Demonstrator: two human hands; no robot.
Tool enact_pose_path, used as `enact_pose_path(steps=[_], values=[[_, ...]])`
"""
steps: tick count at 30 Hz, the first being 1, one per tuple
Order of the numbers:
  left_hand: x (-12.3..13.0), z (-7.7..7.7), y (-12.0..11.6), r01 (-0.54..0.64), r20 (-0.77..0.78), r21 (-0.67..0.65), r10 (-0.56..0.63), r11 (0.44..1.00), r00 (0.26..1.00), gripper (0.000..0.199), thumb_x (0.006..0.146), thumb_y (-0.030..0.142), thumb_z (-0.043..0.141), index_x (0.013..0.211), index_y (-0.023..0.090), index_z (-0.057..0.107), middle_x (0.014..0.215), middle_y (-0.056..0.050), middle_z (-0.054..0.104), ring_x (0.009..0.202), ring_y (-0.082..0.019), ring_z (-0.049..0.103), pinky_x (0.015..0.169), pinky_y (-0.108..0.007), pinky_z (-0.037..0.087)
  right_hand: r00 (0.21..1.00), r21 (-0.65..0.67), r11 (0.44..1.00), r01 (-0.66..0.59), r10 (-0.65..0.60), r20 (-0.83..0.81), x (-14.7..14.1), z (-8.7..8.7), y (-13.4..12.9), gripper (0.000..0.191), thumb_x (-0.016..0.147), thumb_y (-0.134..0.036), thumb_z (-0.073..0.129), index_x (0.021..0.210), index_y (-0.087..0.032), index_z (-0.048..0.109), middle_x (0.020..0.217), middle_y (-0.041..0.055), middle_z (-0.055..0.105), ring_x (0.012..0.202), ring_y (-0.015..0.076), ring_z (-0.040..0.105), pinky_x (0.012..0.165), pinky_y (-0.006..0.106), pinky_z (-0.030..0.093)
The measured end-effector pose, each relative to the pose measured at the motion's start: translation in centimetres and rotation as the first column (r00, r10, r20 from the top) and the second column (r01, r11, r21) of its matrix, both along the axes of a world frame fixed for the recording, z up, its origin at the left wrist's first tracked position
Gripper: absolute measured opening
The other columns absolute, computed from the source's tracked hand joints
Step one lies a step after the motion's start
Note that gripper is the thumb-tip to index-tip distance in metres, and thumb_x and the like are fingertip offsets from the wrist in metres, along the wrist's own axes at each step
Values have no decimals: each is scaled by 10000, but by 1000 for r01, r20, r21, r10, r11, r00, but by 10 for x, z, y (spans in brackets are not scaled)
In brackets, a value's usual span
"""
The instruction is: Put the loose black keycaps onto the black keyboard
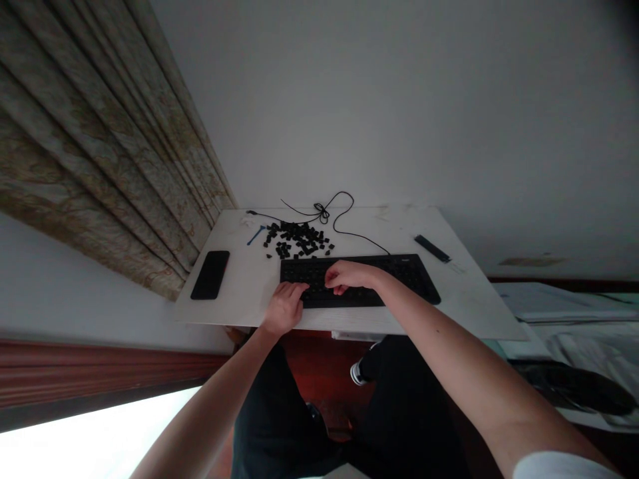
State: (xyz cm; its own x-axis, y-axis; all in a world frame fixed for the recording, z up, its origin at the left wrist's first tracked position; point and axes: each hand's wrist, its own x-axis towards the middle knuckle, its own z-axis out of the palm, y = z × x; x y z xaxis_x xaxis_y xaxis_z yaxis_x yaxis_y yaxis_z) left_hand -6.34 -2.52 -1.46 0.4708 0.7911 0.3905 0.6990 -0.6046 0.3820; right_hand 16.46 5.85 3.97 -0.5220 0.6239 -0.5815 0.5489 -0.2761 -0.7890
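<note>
A black keyboard [399, 269] lies along the front part of the white table. My left hand [285, 306] grips its front left corner, the thumb stretched over the keys and the other fingers bent at the edge. Above the middle-left keys is my right hand [344, 275], its fingertips pinched together and pointing down; whatever they hold is hidden. Loose black keycaps [299, 238] lie in a spread-out heap just behind the keyboard. To the left of the heap rests a thin blue tool [256, 235].
The table [249, 286] meets a wall at the back and a curtain [124, 133] at the left. A black phone [210, 275] lies near the left edge. Behind the keycaps runs a looped black cable [322, 213]. A narrow black strip [432, 249] sits at the right.
</note>
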Motion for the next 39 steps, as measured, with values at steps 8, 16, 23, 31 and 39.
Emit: enact_pose_path(steps=[8, 16, 23, 31, 39], values=[[2, 2, 1, 58, -56, 3, -58, 998, 997, 377, 799, 49, 442, 1102, 180, 624, 1000, -74, 698, 944, -244, 606, 939, -449, 441, 1000, 61, 998, 5, -6, 28, -2, -2, -2, 66, 805, -100, 651, 744, -122, 660, 651, 1, 644, 585, 92, 612, 578, 197, 511], [7, 2, 2, 42, -168, -5, -42, 999, 985, 379, 866, 155, 491, 1226, 193, 602, 1119, -91, 650, 1021, -254, 565, 983, -473, 388, 1000, 58, 998, 16, -17, 23, -2, -4, -1, 77, 787, -147, 700, 721, -133, 663, 628, -7, 638, 583, 97, 612, 581, 205, 513], [10, 3, 2, 32, -211, 11, -29, 999, 977, 335, 899, 199, 495, 1209, 194, 623, 1138, -84, 645, 1025, -249, 548, 993, -476, 367, 1000, 45, 999, 25, -25, 9, -1, -8, 1, 85, 783, -162, 707, 718, -131, 662, 617, -7, 634, 581, 96, 613, 577, 203, 514], [10, 2, 2, 33, -182, 36, -26, 999, 983, 335, 888, 195, 508, 1196, 201, 642, 1114, -79, 655, 1018, -244, 548, 983, -468, 375, 1000, 59, 998, 3, -4, 15, -1, -8, 0, 88, 769, -184, 731, 726, -131, 676, 646, 2, 657, 596, 97, 618, 595, 207, 518], [10, 1, 2, 34, -174, 41, -26, 999, 984, 341, 874, 196, 521, 1188, 212, 655, 1099, -84, 650, 1010, -248, 547, 976, -474, 379, 994, 173, 985, -4, -14, 107, -13, -7, -4, 71, 795, -147, 679, 726, -141, 694, 561, -12, 623, 523, 94, 586, 518, 191, 467]])
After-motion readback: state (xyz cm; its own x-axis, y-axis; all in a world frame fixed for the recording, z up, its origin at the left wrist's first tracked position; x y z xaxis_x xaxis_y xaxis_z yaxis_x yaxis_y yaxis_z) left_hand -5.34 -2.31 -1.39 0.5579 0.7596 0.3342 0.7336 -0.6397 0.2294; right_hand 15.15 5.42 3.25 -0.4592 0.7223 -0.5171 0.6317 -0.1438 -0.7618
